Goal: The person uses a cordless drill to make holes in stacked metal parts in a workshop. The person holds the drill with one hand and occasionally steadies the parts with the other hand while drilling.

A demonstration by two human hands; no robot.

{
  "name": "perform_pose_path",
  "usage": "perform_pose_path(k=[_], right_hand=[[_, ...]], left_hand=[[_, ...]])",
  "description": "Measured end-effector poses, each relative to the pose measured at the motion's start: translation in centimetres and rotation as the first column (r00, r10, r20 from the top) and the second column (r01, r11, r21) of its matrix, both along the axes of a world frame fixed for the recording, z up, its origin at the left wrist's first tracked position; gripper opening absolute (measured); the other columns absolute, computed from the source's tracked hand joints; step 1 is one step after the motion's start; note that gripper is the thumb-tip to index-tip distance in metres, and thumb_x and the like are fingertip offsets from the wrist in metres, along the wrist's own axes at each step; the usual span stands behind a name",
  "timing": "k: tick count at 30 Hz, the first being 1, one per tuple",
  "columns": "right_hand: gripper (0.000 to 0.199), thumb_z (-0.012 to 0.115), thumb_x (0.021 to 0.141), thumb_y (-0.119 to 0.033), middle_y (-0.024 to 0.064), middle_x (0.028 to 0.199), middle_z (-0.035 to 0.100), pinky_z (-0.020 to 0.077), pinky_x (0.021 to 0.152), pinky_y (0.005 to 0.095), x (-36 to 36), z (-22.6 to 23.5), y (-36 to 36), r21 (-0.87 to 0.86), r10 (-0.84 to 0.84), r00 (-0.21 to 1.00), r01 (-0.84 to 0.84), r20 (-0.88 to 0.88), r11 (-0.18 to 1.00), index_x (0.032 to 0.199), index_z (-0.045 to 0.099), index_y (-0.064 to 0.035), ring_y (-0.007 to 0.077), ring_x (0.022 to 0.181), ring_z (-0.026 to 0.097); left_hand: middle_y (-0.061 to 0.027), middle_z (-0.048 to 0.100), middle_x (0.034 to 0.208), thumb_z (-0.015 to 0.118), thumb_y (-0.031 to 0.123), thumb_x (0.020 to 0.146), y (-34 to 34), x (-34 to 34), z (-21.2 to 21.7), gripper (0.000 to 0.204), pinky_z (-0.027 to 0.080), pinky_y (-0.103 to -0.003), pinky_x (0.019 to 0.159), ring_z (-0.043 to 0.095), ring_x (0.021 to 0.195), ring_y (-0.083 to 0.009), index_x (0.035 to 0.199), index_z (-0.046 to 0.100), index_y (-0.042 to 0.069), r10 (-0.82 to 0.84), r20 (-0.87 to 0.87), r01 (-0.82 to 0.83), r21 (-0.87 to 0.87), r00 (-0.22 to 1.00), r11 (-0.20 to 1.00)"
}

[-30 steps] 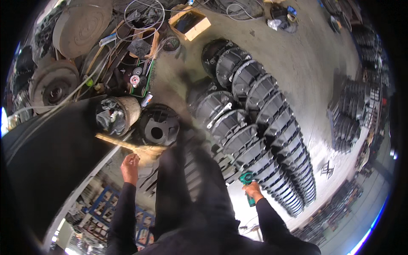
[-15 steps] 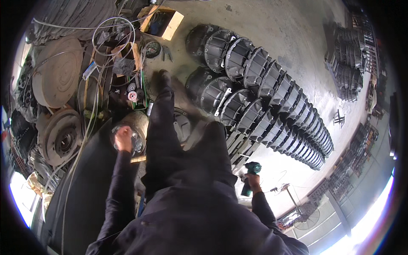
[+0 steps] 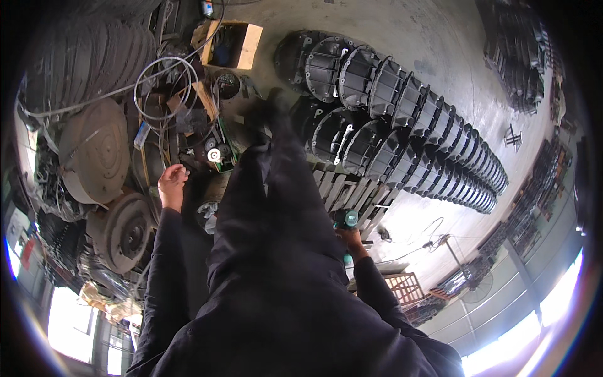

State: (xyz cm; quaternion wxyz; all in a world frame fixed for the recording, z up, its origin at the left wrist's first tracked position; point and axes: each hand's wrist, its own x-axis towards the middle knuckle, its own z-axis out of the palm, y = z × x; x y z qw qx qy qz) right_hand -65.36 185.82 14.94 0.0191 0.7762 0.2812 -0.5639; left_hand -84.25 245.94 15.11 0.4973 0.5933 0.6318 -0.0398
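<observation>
My right hand (image 3: 354,242) grips a green cordless power tool (image 3: 350,218), probably a drill or driver, beside my right thigh. Part of the tool is hidden by the hand and leg. My left hand (image 3: 172,187) is raised on the left with its fingers curled together. Whatever sits between those fingertips, if anything, is too small to name. Just below and right of it, by my left leg, stands a container (image 3: 217,188) with crumpled clear plastic (image 3: 208,217) in its mouth.
Two long nested rows of black ribbed metal housings (image 3: 383,88) lie ahead to the right, near wooden slats (image 3: 367,201). Large round metal discs (image 3: 97,151) crowd the left. A looped cable (image 3: 143,94) hangs near an open wooden box (image 3: 250,47). A pedestal fan (image 3: 478,283) stands right.
My left hand has come up out of the plastic-lined container and moved forward. The power tool in my right hand has moved forward and inward. My view and legs have shifted.
</observation>
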Motion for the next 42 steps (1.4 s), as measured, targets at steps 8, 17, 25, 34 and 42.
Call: perform_pose_path(k=[8, 17, 25, 34, 42], right_hand=[[0.013, 0.073, 0.084, -0.018, 0.0124, 0.078, 0.071, 0.0569, 0.063, 0.0396, 6.2, -0.2, 9.4, -0.226, -0.932, 0.362, 0.907, -0.013, 0.355, 0.093, 0.073, -0.0086, 0.0271, 0.066, 0.071], [0.019, 0.075, 0.083, -0.02, 0.0088, 0.075, 0.07, 0.0538, 0.06, 0.0373, 3.0, -2.5, 11.1, -0.077, -0.913, 0.409, 0.91, -0.001, 0.408, 0.083, 0.07, -0.0019, 0.0232, 0.065, 0.069], [0.016, 0.077, 0.086, -0.012, 0.0122, 0.073, 0.069, 0.0517, 0.049, 0.0396, -0.3, -2.2, 21.8, -0.133, -0.857, -0.511, 0.847, 0.068, -0.515, 0.082, 0.071, 0.0026, 0.0239, 0.055, 0.065], [0.032, 0.072, 0.081, -0.028, 0.0171, 0.069, 0.071, 0.0558, 0.065, 0.0389, 2.3, -0.5, 41.5, -0.047, -0.72, -0.543, 0.784, 0.431, -0.619, 0.085, 0.072, 0.0036, 0.0246, 0.062, 0.071], [0.022, 0.078, 0.084, -0.016, 0.0064, 0.08, 0.071, 0.0524, 0.072, 0.0336, 6.9, -6.0, 47.6, 0.339, -0.303, -0.942, 0.334, 0.143, -0.88, 0.095, 0.072, 0.0017, 0.0151, 0.074, 0.066]], left_hand=[[-0.0039, 0.075, 0.094, 0.069, 0.026, 0.098, 6.4, 8.3, 0.6, 0.029, 0.052, -0.026, 0.07, 0.071, 0.08, -0.011, 0.116, 0.07, 0.003, -0.15, -0.062, 0.149, -0.01, 0.987, 0.989], [-0.005, 0.074, 0.093, 0.07, 0.022, 0.097, 13.4, 16.9, -2.8, 0.026, 0.054, -0.027, 0.065, 0.07, 0.076, -0.0119, 0.113, 0.071, 0.002, -0.275, -0.032, 0.276, 0.025, 0.961, 0.961], [-0.007, 0.077, 0.089, 0.07, 0.02, 0.096, 23.3, 27.1, -5.0, 0.025, 0.051, -0.025, 0.059, 0.068, 0.068, -0.0111, 0.114, 0.072, 0.003, -0.441, -0.123, 0.439, -0.046, 0.889, 0.897], [-0.0055, 0.072, 0.094, 0.069, 0.013, 0.098, 33.8, 49.4, -6.8, 0.025, 0.053, -0.026, 0.07, 0.066, 0.081, -0.012, 0.119, 0.069, 0.0, -0.836, -0.11, 0.839, -0.024, 0.538, 0.544], [-0.0042, 0.071, 0.102, 0.068, 0.01, 0.099, 18.1, 59.0, -6.1, 0.026, 0.053, -0.026, 0.084, 0.065, 0.093, -0.0108, 0.122, 0.068, -0.001, -0.989, -0.005, 0.981, -0.127, 0.145, 0.144]])
